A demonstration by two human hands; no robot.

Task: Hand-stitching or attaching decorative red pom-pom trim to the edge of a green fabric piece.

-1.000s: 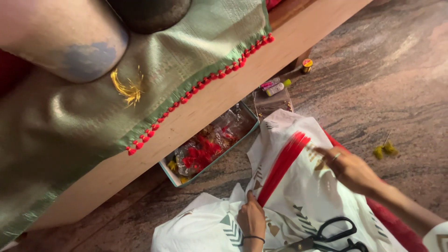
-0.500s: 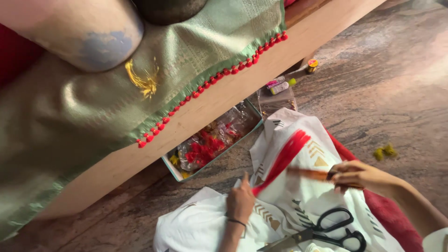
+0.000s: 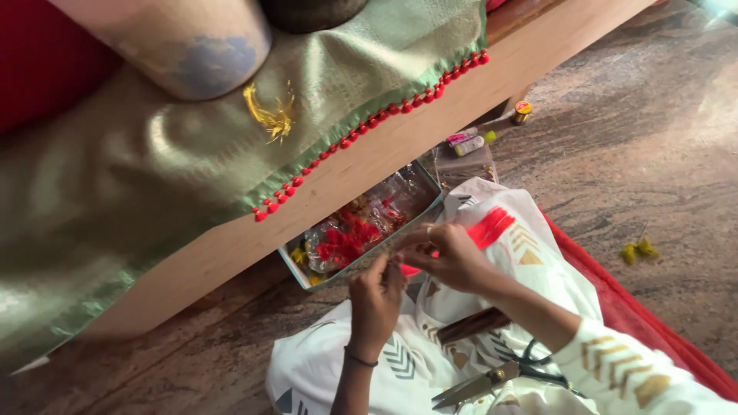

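Green cloth [image 3: 154, 177] with red bobbles hangs off the wooden ledge [image 3: 369, 165] on the left. Under it there's a tray [image 3: 361, 230] of red bits. Left hand [image 3: 377, 296] and right hand [image 3: 446, 253] meet over the white patterned cloth [image 3: 430, 346], fingertips pinched together; can't tell on what. Scissors [image 3: 500, 373] lie on the cloth, lower right.

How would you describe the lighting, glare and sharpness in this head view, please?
Head view: soft daylight; glare whitens the stone floor at upper right; both hands, left hand and right hand, are slightly motion-blurred; the green cloth shows a sheen, softly focused.
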